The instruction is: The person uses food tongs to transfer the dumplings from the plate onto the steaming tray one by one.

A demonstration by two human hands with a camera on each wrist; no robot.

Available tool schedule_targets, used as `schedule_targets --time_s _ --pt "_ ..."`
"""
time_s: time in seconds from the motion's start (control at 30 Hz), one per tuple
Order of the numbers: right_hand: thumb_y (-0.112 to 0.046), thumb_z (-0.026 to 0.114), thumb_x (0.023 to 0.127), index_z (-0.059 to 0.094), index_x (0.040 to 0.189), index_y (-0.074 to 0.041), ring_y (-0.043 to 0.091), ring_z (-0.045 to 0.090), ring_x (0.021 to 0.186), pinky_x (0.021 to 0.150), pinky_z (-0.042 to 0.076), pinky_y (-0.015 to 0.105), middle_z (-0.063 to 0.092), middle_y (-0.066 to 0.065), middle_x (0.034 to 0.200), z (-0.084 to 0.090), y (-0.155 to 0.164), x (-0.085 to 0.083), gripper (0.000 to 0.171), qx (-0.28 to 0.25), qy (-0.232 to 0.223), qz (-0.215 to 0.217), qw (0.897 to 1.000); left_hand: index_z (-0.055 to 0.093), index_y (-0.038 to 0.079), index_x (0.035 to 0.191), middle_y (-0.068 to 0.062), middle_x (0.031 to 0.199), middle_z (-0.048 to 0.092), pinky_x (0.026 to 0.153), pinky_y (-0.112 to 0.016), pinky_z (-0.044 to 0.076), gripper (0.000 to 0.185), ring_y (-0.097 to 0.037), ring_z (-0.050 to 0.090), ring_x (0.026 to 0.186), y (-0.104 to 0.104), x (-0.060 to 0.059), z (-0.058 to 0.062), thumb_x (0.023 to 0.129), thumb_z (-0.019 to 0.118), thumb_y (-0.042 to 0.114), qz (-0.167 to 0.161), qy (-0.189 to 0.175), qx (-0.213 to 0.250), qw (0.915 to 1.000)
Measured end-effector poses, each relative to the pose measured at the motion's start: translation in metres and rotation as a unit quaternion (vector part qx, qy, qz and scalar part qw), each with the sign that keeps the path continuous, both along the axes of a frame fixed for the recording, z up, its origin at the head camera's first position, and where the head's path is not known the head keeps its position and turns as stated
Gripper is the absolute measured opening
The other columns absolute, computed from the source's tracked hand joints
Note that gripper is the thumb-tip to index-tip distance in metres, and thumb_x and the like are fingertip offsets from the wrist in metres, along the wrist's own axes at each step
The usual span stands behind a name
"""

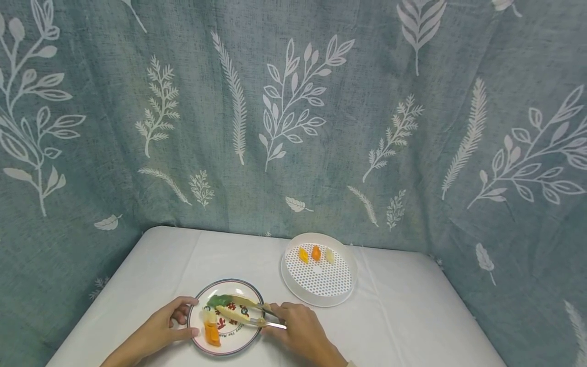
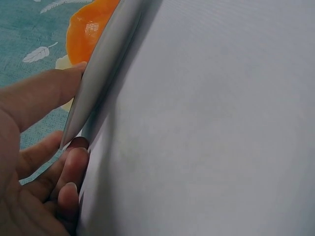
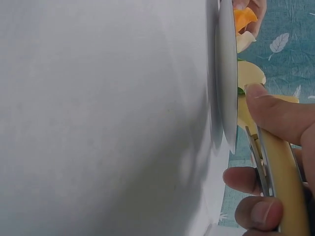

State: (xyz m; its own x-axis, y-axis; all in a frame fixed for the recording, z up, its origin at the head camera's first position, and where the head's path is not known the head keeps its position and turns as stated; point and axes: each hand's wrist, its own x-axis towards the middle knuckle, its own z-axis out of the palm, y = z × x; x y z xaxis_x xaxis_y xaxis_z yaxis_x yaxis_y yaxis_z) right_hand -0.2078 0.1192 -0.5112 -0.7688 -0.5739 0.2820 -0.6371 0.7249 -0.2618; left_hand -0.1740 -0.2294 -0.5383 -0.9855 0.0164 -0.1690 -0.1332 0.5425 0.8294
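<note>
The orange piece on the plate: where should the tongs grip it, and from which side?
Grip the orange piece across its narrow width, coming from the right, where the right hand holds the tongs. It lies lengthwise near the plate front-left rim, with the left hand beside it.

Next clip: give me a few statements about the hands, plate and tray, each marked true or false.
1. The right hand holds tongs over the plate. True.
2. The left hand lies flat on the table, away from the plate. False: it grips the plate's left rim.
3. The white perforated tray holds three small food pieces. True.
4. The plate is bare. False: it carries an orange piece and something green.
</note>
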Motion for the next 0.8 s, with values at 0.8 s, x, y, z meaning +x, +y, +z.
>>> schedule_targets --time_s 0.8 --pt "-0.053 0.080 0.083 0.076 0.122 -0.007 0.000 0.032 0.057 0.052 0.030 0.020 0.043 -0.015 0.063 0.011 0.020 0.000 0.060 -0.068 0.010 -0.022 0.997 0.059 0.008 0.135 -0.001 0.106 0.057 0.078 -0.032 0.042 0.079 -0.018 0.048 0.091 0.001 -0.001 -0.002 0.071 0.094 0.038 -0.007 0.005 -0.015 0.9999"
